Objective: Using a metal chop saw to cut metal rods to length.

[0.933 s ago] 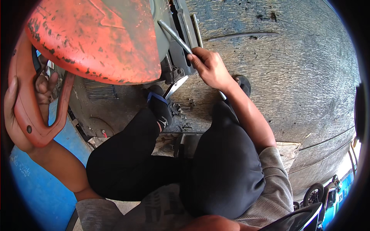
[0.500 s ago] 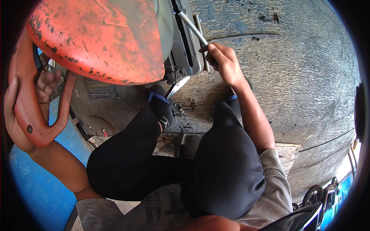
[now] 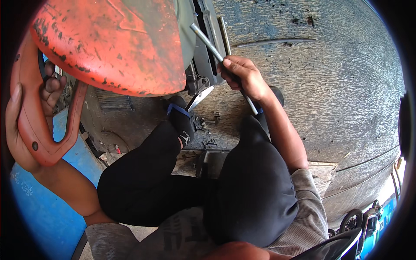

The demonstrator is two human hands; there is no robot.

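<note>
My left hand (image 3: 27,113) grips the red handle (image 3: 37,130) of a large worn red machine (image 3: 108,43) that fills the upper left. My right hand (image 3: 242,76) is closed on a long grey metal rod tool (image 3: 208,41). The rod's far end reaches up into the grey metal part (image 3: 203,47) beside the red cover, and its near end sticks out below my wrist. My legs in black trousers (image 3: 251,186) are bent beneath, and one foot in a black and blue shoe (image 3: 180,117) rests on the ground near the machine.
A rough, oily concrete floor (image 3: 329,86) spreads to the right. Small metal bits (image 3: 208,119) lie on it near my shoe. A blue surface (image 3: 47,216) is at the lower left. A small wheel (image 3: 353,219) and blue items sit at the lower right edge.
My right hand has moved up and to the right with the rod, which now reaches higher into the grey part. My left hand stays on the red handle.
</note>
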